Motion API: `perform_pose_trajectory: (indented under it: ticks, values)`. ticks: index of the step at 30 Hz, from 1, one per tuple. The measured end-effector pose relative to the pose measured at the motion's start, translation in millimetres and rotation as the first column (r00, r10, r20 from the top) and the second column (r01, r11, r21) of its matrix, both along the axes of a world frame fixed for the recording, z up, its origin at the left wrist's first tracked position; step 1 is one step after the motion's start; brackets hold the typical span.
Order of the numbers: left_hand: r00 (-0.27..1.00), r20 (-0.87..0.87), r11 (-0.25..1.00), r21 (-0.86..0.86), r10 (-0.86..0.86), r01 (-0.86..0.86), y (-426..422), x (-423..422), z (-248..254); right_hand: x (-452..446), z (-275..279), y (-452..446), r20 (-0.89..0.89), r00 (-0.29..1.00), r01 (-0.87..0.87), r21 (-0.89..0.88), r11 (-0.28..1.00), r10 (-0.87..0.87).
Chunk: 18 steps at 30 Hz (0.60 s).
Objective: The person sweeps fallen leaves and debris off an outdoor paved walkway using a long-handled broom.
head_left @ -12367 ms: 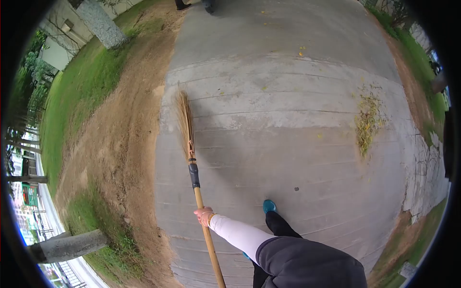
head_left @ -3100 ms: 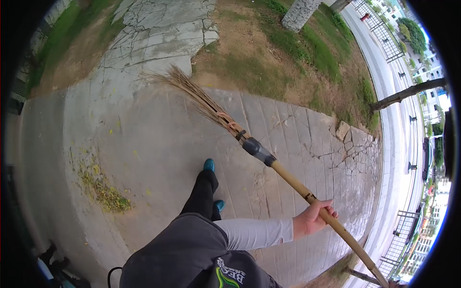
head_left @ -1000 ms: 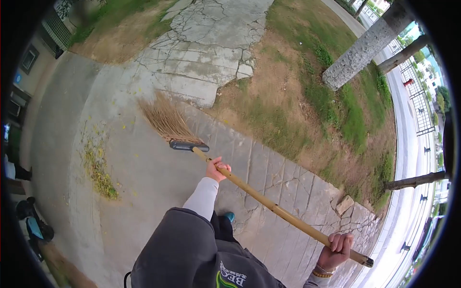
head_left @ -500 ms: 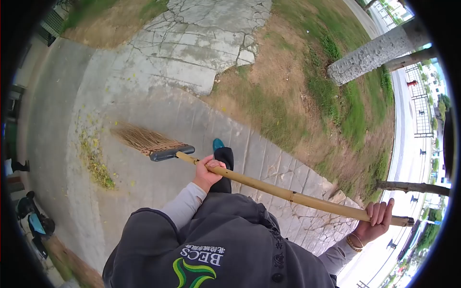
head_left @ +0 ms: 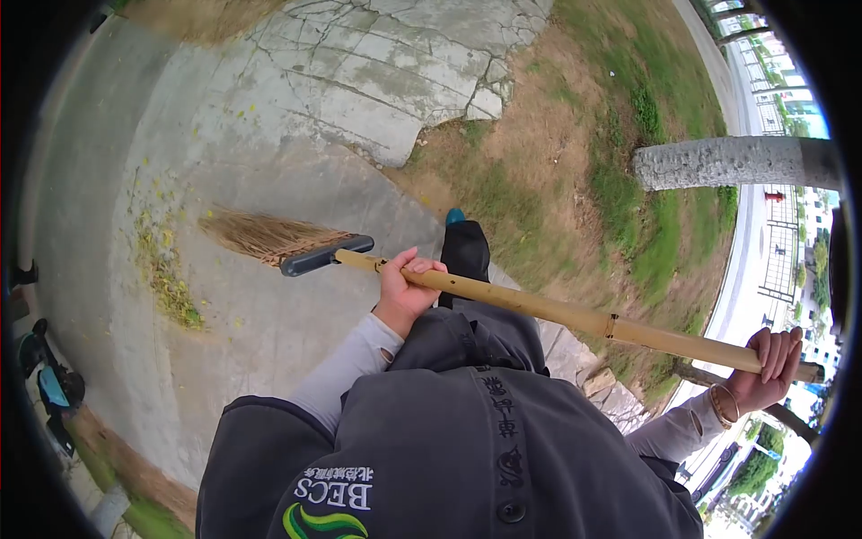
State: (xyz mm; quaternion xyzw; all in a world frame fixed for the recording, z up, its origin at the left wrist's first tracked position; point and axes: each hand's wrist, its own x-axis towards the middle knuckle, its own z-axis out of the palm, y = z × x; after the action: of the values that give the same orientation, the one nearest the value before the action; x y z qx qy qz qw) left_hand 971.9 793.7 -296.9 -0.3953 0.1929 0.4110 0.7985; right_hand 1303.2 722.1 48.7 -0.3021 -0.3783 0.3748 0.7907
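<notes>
A broom with a long bamboo handle [head_left: 548, 313] stretches across the view, its straw bristles [head_left: 269, 235] fanned out to the left over the concrete. A dark plastic collar [head_left: 328, 255] joins bristles and handle. Close to this collar, my left hand [head_left: 409, 286] is closed around the handle. My right hand [head_left: 763, 366], with bracelets at the wrist, grips the handle near its far right end. Just left of the bristle tips lies a strip of yellow and green leaf litter [head_left: 166, 269] on the pavement.
Cracked concrete slabs [head_left: 359, 76] spread ahead, bordered on the right by patchy grass and soil [head_left: 557, 171]. A white-painted tree trunk [head_left: 718, 163] rises at right. My teal shoe [head_left: 455, 216] is by the grass edge. A dark object with a blue patch [head_left: 56, 382] sits at far left.
My view has shifted, and both hands with the broom appear further right. One foot has stepped forward to the grass edge. Both hands keep their grip on the handle.
</notes>
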Motion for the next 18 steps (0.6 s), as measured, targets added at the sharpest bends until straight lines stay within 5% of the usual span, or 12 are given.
perform_pose_trajectory:
  ticks: [8,18]
  values:
    - [0.997,0.065,0.999,0.020,0.046,-0.047,24.3,-9.0,4.8,-7.5,9.6,50.7,0.028,0.993,-0.118,0.029,0.993,0.117]
    - [0.987,0.157,0.998,0.044,0.025,-0.032,27.0,-5.9,-9.1,-8.8,7.6,45.5,0.022,0.999,0.024,-0.064,0.998,-0.023]
